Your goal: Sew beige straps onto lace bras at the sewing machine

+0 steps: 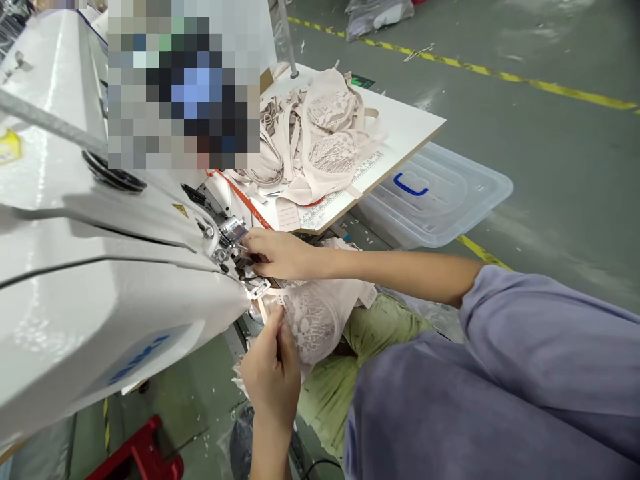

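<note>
A beige lace bra (313, 323) hangs at the head of a white sewing machine (165, 293), one lace cup facing up. My left hand (273, 367) pinches its edge between thumb and index finger, close below the metal presser foot area (259, 288). A narrow pale strip (263, 310) runs from there towards those fingers. My right hand (283, 255) is closed, its fingers curled in against the needle parts (235, 257). What those fingertips hold is hidden. More of the lace (340, 244) shows behind the right wrist.
A white side table (405, 123) carries a pile of beige bras and straps (320, 133). Beneath its edge stands a clear lidded plastic box (440, 193) with a blue handle. Green cloth (385, 327) lies by my lap. A red plastic stool (145, 453) is at the lower left.
</note>
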A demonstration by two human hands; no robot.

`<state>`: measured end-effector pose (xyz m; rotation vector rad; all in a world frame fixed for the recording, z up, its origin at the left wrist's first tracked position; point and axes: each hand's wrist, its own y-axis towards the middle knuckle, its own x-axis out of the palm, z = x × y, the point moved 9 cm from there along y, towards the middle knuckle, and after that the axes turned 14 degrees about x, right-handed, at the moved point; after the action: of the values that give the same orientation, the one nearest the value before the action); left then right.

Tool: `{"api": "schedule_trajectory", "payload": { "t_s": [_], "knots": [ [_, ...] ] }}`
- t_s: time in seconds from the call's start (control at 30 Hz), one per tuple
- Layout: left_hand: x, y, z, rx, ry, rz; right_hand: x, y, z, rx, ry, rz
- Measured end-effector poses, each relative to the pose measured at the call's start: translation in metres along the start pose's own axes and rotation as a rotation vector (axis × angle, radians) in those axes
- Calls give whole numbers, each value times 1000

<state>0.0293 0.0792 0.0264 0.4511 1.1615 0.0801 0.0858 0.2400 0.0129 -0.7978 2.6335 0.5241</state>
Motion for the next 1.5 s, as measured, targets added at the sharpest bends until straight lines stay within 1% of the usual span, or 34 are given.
{"api": "schedule_trajectory", "payload": {
  "t_s": [0.07,0.17,0.27,0.33,0.4,0.43,0.5,0.57,0.6,0.9,1.0,1.27,1.5],
  "knots": [
    [1,-5,-5,-38,7,-8,-2,-2,0,-12,28,11],
    [0,-16,-18,-141,22,7,-4,-4,3,1,74,29],
    [-2,-24,-27,-222,56,55,-2,-6,4,29,93,28],
    [-8,-24,-21,-212,149,153,0,-7,3,44,84,21],
    [-13,-19,-4,-134,258,240,2,-7,2,56,53,16],
    [-11,-15,6,-86,295,244,3,-7,2,63,33,14],
    [-2,-6,21,-27,327,182,6,-6,2,75,-5,10],
    [7,0,27,-19,345,107,8,-4,2,80,-26,8],
    [8,1,28,-19,355,93,8,-3,2,79,-31,8],
    [11,0,18,-8,330,81,7,5,0,105,-66,19],
    [13,0,16,-10,316,76,7,6,2,87,-64,26],
    [13,3,19,25,364,86,5,5,2,78,3,10],
    [16,3,19,12,368,74,5,5,5,89,3,-1]
  ]
}}
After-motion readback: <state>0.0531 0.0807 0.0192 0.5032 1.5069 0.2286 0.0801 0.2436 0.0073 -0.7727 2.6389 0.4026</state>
